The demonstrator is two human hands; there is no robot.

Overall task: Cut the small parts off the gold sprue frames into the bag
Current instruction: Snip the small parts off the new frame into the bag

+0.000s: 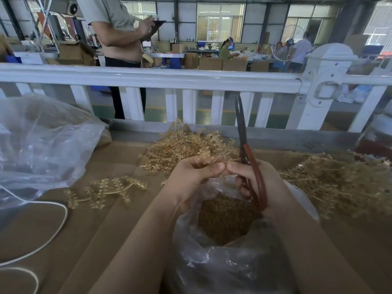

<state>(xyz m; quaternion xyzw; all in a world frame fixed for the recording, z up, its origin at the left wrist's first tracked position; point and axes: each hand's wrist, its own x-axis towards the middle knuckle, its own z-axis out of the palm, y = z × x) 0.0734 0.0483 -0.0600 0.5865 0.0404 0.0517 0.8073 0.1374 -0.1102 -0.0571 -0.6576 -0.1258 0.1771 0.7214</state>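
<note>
At frame centre, the left hand [191,177] pinches a gold sprue frame [209,157] over the bag [222,251] while the right hand [252,179] grips scissors [244,145] (blades nearly together, pointing up), likely repositioning; next, blades must meet a part's stem.

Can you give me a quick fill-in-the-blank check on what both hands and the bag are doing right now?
1. The right hand grips the red-handled ____.
2. The left hand holds a gold ____ frame.
3. The clear bag under the hands holds cut gold ____.
4. The blades point ____.

Missing words: scissors; sprue; parts; up

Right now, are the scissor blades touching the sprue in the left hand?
Apart. Head view: the scissors point up, blades clear above the sprue the left hand pinches.
</note>
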